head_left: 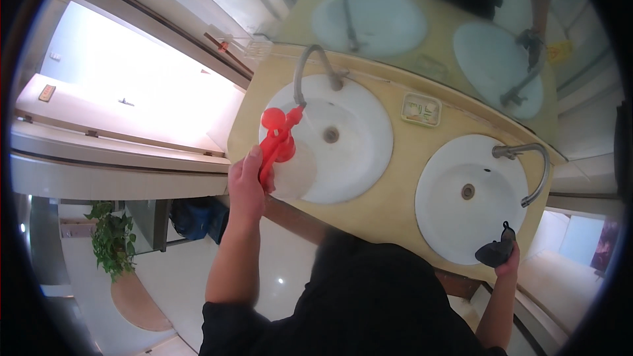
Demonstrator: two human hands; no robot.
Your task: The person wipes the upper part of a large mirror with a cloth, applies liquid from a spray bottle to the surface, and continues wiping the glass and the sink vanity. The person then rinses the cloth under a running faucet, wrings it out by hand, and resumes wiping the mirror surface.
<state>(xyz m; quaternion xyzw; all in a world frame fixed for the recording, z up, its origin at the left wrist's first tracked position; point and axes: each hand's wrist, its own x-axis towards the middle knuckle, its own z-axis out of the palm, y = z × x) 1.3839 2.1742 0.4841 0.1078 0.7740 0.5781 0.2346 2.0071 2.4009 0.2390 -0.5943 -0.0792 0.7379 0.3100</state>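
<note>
Two grips were closed: the left fingers (253, 157) held a red plastic tool (278, 142), left of centre below the curved faucet (299, 82); the right fingers (510, 262), a dark item (493, 254), lower right. If wet, the tool could have slipped into the basin (362, 151).

Red tongs (277, 140) (vivid), white basin (353, 155), yellow counter (403, 158)

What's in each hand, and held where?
Left hand: red object, by its lower end. Right hand: dark grey item, by its right side.
</note>
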